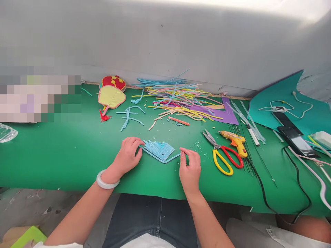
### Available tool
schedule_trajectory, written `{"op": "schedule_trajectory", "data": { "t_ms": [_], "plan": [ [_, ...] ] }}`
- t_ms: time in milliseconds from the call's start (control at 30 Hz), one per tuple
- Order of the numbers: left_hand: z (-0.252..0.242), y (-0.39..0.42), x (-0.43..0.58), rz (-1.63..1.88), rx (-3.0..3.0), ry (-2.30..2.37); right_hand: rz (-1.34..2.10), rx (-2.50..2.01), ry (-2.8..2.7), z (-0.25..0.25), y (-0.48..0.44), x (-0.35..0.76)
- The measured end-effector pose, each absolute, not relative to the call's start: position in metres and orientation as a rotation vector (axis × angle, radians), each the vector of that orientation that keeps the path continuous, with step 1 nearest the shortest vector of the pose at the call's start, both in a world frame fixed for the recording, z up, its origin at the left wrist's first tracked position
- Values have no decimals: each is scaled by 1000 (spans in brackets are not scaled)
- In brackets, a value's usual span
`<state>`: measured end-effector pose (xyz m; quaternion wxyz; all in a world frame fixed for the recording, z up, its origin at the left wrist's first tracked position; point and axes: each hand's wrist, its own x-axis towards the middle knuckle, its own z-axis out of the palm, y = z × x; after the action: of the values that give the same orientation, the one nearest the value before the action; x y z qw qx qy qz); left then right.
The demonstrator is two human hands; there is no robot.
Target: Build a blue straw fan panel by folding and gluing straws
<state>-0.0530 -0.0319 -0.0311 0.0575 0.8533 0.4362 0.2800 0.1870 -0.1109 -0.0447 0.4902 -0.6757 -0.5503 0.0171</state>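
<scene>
A flat light-blue piece made of glued strips (159, 150), shaped like a V, lies on the green table cover (64, 151) in front of me. My left hand (128, 156), with a pale bangle at the wrist, rests curled on the cover with its fingertips on the piece's left tip. My right hand (190, 168) is closed in a pinch at the end of the piece's right strip.
A heap of coloured strips (176, 98) lies behind, with loose blue strips (130, 117) to its left. Two fan-shaped craft pieces (111, 94) sit at the back left. Scissors (222, 155), a yellow glue gun (236, 141) and phones (293, 136) lie to the right.
</scene>
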Motion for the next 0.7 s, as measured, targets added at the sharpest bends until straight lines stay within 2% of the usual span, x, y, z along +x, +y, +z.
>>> {"op": "schedule_trajectory", "data": {
  "t_ms": [300, 567, 700],
  "plan": [
    [-20, -69, -34, 1201, 2253, 1452, 183, -1634, -1935, -43, -117, 199],
    [-26, -145, 16, 1011, 1261, 1329, 134, -1557, -2151, -31, -123, 202],
    [-24, -153, 21, 986, 1003, 1271, 94, -1446, -2101, -20, -142, 193]
  ]
}}
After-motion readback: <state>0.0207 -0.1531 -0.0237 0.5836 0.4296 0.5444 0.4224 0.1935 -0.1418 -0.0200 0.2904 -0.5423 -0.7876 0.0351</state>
